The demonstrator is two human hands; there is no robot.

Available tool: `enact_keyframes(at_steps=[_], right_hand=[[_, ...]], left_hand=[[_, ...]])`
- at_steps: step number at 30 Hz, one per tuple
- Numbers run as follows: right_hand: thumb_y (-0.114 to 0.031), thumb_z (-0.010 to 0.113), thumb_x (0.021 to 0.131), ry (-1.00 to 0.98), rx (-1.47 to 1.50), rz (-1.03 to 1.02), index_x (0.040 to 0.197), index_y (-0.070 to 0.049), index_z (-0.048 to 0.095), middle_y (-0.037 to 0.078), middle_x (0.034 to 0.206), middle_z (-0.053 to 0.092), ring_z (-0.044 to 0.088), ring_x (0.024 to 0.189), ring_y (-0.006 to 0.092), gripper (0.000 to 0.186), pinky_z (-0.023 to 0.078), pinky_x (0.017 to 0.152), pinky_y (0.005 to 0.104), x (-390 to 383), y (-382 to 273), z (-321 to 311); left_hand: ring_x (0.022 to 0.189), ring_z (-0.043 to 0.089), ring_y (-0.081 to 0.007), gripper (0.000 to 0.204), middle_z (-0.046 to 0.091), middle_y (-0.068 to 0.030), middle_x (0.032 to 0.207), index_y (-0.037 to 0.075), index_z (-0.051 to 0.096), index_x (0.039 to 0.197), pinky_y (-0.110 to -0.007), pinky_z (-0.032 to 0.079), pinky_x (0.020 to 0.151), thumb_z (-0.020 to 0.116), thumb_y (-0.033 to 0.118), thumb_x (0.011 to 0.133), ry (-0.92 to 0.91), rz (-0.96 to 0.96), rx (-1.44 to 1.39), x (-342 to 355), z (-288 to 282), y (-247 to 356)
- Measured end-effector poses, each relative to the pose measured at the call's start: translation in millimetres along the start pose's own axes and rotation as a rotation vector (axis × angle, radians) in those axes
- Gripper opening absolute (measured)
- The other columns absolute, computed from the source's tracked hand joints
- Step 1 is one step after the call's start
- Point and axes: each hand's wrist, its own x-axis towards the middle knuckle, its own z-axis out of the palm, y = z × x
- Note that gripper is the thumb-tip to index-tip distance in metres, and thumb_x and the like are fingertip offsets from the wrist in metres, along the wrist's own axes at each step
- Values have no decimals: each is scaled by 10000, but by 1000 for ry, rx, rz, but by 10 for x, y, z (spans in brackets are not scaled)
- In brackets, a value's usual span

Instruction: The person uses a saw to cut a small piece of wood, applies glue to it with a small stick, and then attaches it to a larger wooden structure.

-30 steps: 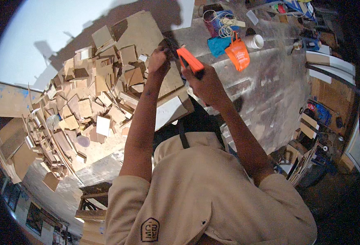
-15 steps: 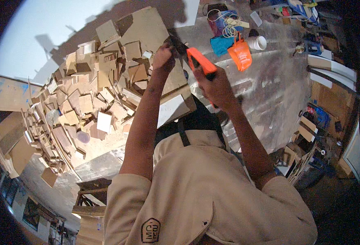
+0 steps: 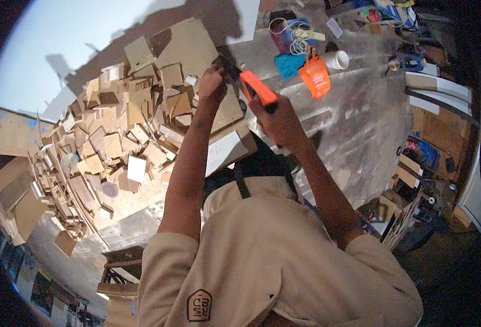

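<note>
My right hand [image 3: 277, 122] is wrapped around an orange-and-black hand tool [image 3: 256, 88], perhaps a saw or gun-type tool; its exact kind is unclear. My left hand [image 3: 213, 82] is closed at the right edge of a large tan board [image 3: 182, 43], close to the tool's front, beside a dark shape; what its fingers hold is hidden. Below and left of it lies a heap of wooden offcuts [image 3: 112, 144]. A white-faced strip [image 3: 223, 150] lies along the board's near edge.
Right of my hands, a grey surface [image 3: 349, 131] bears an orange bag [image 3: 314, 76], teal cloth [image 3: 288, 65], coiled cable [image 3: 300, 35] and white bucket [image 3: 337, 60]. Stacked panels [image 3: 401, 201] stand at lower right, a wooden frame [image 3: 118, 278] at lower left.
The tool in my right hand shifted right half a second ago and is now back leftward, nearer my left hand. My left hand moved slightly up, then down again.
</note>
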Motion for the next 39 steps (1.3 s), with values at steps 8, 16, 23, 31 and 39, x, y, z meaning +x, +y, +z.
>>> enact_keyframes(at_steps=[8, 16, 23, 31, 39], right_hand=[[-274, 665, 899, 17, 30, -46, 897, 5, 586, 73, 628, 550, 524, 576, 181, 290, 440, 564, 371, 162, 196, 119], [-272, 670, 893, -4, 4, -34, 930, 7, 584, 93, 664, 579, 529, 589, 199, 295, 447, 585, 380, 81, 216, 76], [-273, 679, 889, 14, 24, 51, 913, 2, 586, 88, 665, 576, 528, 597, 198, 291, 438, 583, 378, -278, -40, -67], [-250, 662, 899, -1, 8, 22, 877, 9, 567, 91, 643, 566, 525, 588, 203, 277, 447, 595, 376, -329, -98, -129], [-337, 602, 951, 105, -27, -134, 833, -37, 588, -23, 573, 505, 481, 481, 85, 323, 405, 453, 282, -118, 443, 188]], left_hand=[[996, 616, -371, 285, 628, -181, 1054, 58, 658, 1017, -448, 528, 848, 610, 6, 741, -1, 73, 47, 14, -99, 99], [931, 638, -354, 305, 640, -160, 1009, 85, 660, 1027, -447, 537, 806, 600, -19, 747, -76, -22, 52, -38, -218, 241], [874, 636, -410, 407, 667, -190, 985, 117, 584, 1190, -490, 527, 718, 546, 37, 793, 4, -32, 19, -117, -156, 183], [844, 642, -415, 478, 670, -181, 974, 119, 584, 1200, -477, 535, 697, 568, -5, 739, 59, 119, 61, -20, -78, 66], [960, 620, -375, 343, 634, -172, 1042, 90, 660, 1033, -451, 543, 791, 619, -29, 714, -33, 46, 45, 24, -274, 271]])
